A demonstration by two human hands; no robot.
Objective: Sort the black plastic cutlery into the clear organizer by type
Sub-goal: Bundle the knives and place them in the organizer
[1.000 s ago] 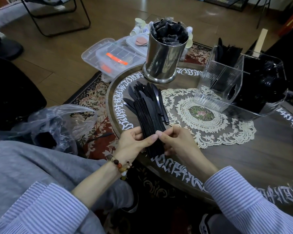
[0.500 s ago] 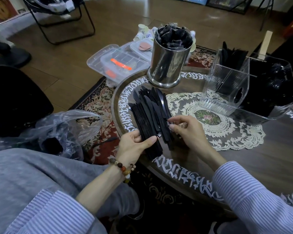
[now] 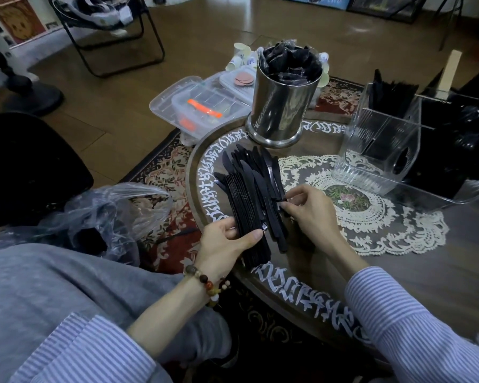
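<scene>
A pile of black plastic knives [image 3: 249,186] lies on the left part of the round table [image 3: 398,272]. My left hand [image 3: 227,241] grips a tight bundle of these knives near their handles. My right hand [image 3: 307,211] pinches the side of a few loose knives at the pile's right edge. The clear organizer [image 3: 382,150] stands at the far right on the table, with black cutlery upright in its back compartments and its near compartment looking empty.
A steel canister [image 3: 280,106] full of black wrapped pieces stands behind the pile. Clear lidded boxes [image 3: 202,106] sit on the floor beyond the table edge. A crumpled plastic bag [image 3: 108,217] lies at my left knee. A lace doily [image 3: 371,211] covers the table's middle.
My right hand left the bundle's near end and moved up to the loose knives on the pile's right side. The left hand kept its grip on the bundle.
</scene>
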